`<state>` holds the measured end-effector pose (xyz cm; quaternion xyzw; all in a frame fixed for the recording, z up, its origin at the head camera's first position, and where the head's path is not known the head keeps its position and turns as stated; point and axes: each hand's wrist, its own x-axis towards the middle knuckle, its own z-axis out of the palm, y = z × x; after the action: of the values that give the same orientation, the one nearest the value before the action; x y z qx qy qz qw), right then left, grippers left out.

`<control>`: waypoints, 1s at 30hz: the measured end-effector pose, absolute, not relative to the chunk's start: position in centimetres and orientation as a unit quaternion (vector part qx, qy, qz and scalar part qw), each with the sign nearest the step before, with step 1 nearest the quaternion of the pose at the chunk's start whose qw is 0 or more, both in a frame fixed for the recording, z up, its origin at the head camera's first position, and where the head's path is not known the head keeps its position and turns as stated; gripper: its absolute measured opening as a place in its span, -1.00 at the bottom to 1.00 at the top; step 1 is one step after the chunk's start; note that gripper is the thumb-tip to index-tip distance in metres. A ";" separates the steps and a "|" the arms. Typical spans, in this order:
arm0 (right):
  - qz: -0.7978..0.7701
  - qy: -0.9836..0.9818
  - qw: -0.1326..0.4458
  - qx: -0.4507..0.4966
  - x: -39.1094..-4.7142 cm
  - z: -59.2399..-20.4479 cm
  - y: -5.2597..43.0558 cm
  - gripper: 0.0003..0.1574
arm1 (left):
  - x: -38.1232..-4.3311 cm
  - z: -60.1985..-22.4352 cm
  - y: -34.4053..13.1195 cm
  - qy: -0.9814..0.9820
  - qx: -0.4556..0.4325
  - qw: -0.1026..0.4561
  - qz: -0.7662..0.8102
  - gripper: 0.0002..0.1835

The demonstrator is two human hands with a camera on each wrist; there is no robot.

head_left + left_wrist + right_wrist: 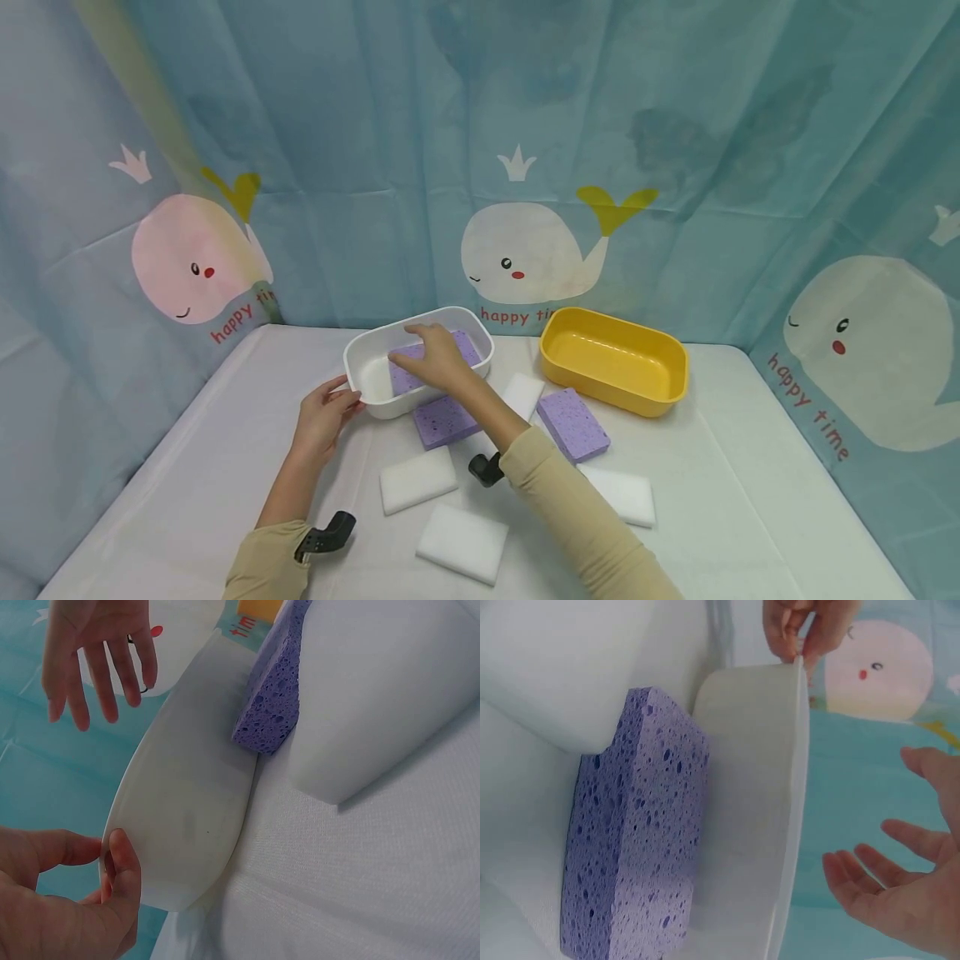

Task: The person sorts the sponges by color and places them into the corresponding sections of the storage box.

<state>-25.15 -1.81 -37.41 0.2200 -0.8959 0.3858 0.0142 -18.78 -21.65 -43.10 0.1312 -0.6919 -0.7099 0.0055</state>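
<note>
My left hand [321, 421] pinches the rim of a white plastic tub [372, 377] at its near left corner, thumb on one side and fingers on the other in the left wrist view. Over the tub hovers my right hand [433, 360], its fingers spread and holding nothing; the right wrist view shows it above the rim. Purple sponge [405, 380] lies inside the tub, partly covered by the right hand. Against the tub's front wall sits another purple sponge [660, 825], partly hidden by the right forearm in the head view.
A yellow tub [615, 360] stands at the back right. Near it lie a purple sponge [573, 423] and a white sponge block [522, 395]. More white blocks [417, 481] are spread across the front of the white table [750, 467]. A curtain [360, 167] hangs behind.
</note>
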 end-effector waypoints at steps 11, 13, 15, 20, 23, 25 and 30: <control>0.414 -0.879 0.023 0.236 -24.0 -37.4 0.2 -0.33 | -18.8 -43.1 -21.6 -0.694 0.139 0.006 -0.707 -0.35; 0.413 -0.877 0.032 0.244 -23.8 -37.5 0.6 -0.35 | -18.8 -43.2 -21.6 -0.694 0.141 0.004 -0.706 -0.35; 0.414 -0.874 0.039 0.252 -23.6 -37.5 1.0 -0.37 | -18.8 -43.2 -21.6 -0.693 0.143 0.002 -0.706 -0.35; 0.422 -0.868 0.040 0.258 -23.0 -37.4 2.0 -0.39 | -18.8 -43.1 -21.6 -0.692 0.143 0.000 -0.707 -0.34; 0.426 -0.866 0.038 0.259 -22.6 -37.3 2.5 -0.40 | -18.8 -43.1 -21.6 -0.691 0.143 0.000 -0.708 -0.34; 0.430 -0.865 0.034 0.258 -22.3 -37.2 2.8 -0.41 | -18.8 -43.2 -21.6 -0.691 0.143 0.001 -0.708 -0.34; 0.442 -0.860 0.026 0.253 -21.5 -36.9 3.5 -0.43 | -18.8 -43.2 -21.6 -0.692 0.142 0.000 -0.708 -0.33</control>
<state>-21.51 3.54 -36.91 0.2527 -0.8601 0.4423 0.0261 -18.77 -21.58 -43.19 0.1418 -0.6918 -0.7080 -0.0001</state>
